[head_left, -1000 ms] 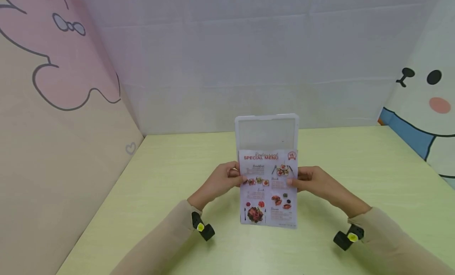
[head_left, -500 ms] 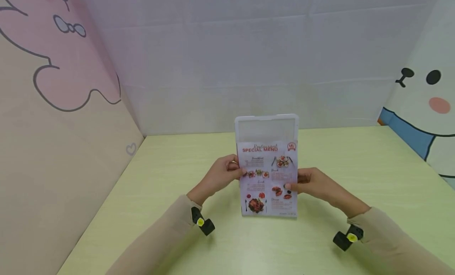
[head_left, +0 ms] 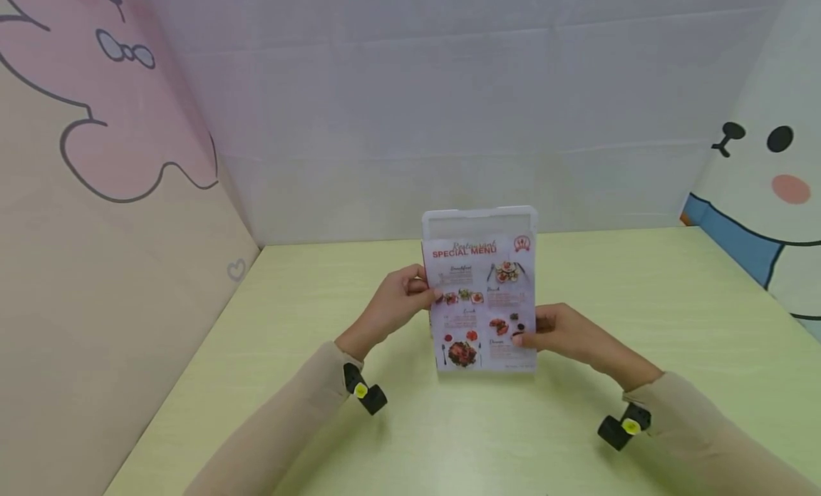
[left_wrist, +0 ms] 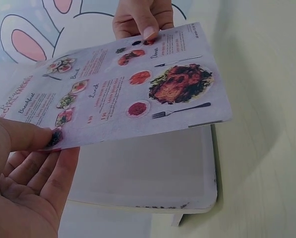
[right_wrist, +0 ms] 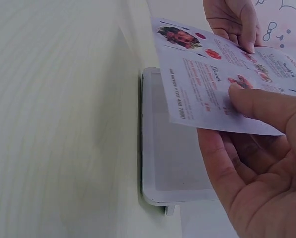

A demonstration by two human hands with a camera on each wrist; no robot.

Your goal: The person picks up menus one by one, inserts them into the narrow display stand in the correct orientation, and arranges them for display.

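Menu sheet (head_left: pixel 481 303): printed paper headed "SPECIAL MENU", with food photographs and red headings; held in front of the frame, covering most of its face; lower edge just above the bench.
Left hand (head_left: pixel 398 307): grips the sheet's left edge, at 9 o'clock from the sheet's middle; thumb on the printed face, fingers curled behind, as the left wrist view shows.
Right hand (head_left: pixel 564 333): grips the sheet's right edge lower down, at about 4 o'clock from the sheet's middle; thumb tip pressed on the printed face, fingers behind the paper.
Display frame (head_left: pixel 479 221): white-rimmed clear holder, standing upright behind the sheet; only its top strip shows at 12 o'clock above the sheet in the head view; wrist views show its pale panel and rim close behind the paper, with a small foot at the base. Whether the sheet touches the panel cannot be told.
Bench (head_left: pixel 308 325): pale yellow-green surface with faint wood grain; carries the frame near its middle.
Sleeves (head_left: pixel 282 425): beige, covering both forearms; a black wrist device with a yellow dot on each.
Back wall (head_left: pixel 449 111): plain grey-white panels at 12 o'clock.
Left panel (head_left: pixel 109 161): beige with a pink cartoon figure, at 9 o'clock.
Right panel (head_left: pixel 763 189): white cartoon face with pink cheek and a blue band, at 3 o'clock.
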